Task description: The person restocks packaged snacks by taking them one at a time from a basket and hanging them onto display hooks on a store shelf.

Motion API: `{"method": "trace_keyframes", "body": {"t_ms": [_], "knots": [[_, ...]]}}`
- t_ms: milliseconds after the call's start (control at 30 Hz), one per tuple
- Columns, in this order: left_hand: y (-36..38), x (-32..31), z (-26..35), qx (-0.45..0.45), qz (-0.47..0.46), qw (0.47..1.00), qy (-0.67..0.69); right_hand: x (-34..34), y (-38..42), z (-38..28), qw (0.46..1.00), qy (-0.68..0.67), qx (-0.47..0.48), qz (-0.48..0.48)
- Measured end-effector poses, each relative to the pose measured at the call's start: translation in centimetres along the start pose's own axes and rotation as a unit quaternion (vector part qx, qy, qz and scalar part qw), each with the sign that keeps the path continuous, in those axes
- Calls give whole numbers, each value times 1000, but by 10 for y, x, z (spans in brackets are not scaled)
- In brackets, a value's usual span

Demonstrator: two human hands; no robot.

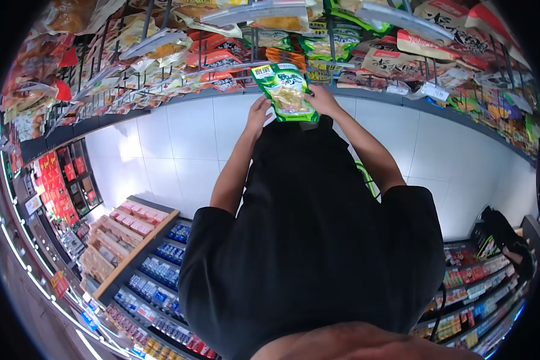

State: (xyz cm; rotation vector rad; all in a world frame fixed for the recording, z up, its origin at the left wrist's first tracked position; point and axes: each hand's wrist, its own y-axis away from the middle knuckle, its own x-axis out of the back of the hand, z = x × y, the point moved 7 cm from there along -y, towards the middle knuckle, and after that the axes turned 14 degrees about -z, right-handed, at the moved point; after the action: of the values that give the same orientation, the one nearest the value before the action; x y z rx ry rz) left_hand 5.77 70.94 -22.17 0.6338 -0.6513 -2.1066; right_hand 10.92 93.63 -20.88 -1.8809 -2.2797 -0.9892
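Note:
A green and white food pouch (287, 95) with a clear window showing pale yellowish contents is in front of my body, its printed face toward me. My right hand (322, 100) grips its right edge, with the thumb on the front. By the lower left edge is my left hand (258, 115), its fingers loosely bent and apart; a narrow gap seems to separate it from the pouch. Just beyond the pouch, similar green packets (330, 45) and orange packets (213, 51) hang on the rack.
Hanging rack hooks with packaged foods curve across the top, including red and beige bags (387, 60) and a price tag (435, 91). Pale floor tiles (183, 129) lie below. Behind me are shelves of blue cans (160, 270). Another person (504, 237) is at the right.

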Motion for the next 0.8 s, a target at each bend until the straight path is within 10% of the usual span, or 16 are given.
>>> {"method": "trace_keyframes", "body": {"t_ms": [800], "knots": [[-2,31,46,-110,42,993,0,20,-47,-28,996,-9,81,-23]]}}
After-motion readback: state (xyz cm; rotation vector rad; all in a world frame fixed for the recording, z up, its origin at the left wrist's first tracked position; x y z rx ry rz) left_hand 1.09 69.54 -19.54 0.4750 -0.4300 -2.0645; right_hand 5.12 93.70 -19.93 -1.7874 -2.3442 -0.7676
